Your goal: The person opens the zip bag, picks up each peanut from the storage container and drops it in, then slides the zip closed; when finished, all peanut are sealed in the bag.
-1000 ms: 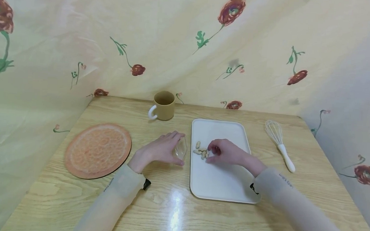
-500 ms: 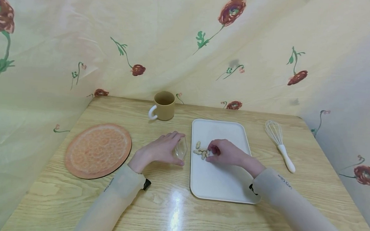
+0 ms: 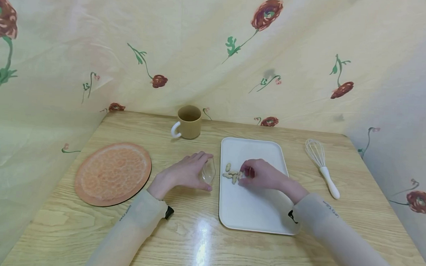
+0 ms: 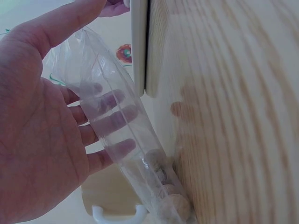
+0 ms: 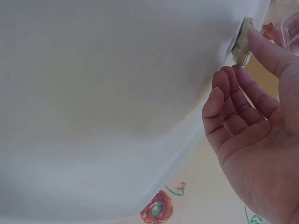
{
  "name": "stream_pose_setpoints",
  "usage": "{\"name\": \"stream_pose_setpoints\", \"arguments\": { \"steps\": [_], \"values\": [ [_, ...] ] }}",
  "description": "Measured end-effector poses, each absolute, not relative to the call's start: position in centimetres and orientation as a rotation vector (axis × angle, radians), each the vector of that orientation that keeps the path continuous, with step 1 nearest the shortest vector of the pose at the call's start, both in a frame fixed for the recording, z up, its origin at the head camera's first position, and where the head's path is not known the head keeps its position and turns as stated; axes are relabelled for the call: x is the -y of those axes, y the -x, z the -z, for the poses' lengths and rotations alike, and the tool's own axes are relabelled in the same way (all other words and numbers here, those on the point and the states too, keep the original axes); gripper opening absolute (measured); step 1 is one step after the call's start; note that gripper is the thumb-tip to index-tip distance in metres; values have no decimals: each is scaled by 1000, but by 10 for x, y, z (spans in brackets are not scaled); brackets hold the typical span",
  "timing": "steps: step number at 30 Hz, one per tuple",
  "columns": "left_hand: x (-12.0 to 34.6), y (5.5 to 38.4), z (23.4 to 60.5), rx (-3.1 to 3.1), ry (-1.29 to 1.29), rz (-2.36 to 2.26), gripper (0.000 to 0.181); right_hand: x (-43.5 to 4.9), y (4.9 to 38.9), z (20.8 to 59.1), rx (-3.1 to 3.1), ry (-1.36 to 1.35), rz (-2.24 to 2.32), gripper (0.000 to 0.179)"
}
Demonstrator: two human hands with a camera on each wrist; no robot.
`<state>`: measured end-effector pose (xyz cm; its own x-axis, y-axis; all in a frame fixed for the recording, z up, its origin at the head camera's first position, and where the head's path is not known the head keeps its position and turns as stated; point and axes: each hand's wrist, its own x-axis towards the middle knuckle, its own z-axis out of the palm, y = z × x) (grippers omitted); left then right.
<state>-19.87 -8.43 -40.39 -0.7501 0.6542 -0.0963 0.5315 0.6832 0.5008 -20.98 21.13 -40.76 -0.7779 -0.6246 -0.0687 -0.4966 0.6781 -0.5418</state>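
My left hand holds a clear plastic bag beside the tray's left edge, its mouth spread between thumb and fingers. In the left wrist view, the fingers show through the plastic of the bag, and several peanuts lie at its bottom. Over the white tray, my right hand pinches a peanut between thumb and fingertips. A small group of other peanuts lies on the tray just left of those fingertips.
A tan mug with a white handle stands at the back of the wooden table. On the left lies a round orange patterned mat. A white-handled whisk rests right of the tray.
My right fingertips have shifted slightly, and the peanut at them now stands a little apart from the group. My left hand and the bag stay in place.
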Motion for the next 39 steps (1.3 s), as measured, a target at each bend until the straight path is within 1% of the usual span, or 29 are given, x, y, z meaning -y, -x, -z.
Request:
{"name": "stream_pose_setpoints", "arguments": {
  "steps": [9, 21, 34, 39],
  "values": [
    [84, 198, 404, -2636, -962, -650, 100, -206, 217, 391, -2677, 1000, 759, 24],
    [84, 198, 403, -2645, -958, -652, 100, -170, 219, 370, -2629, 1080, 803, 27],
    [85, 200, 404, -2652, -1016, -679, 98, -140, 217, 378, -2580, 1097, 765, 28],
    [86, 199, 404, -2653, -1021, -679, 95, -133, 214, 378, -2650, 1117, 656, 33]
  ]
}}
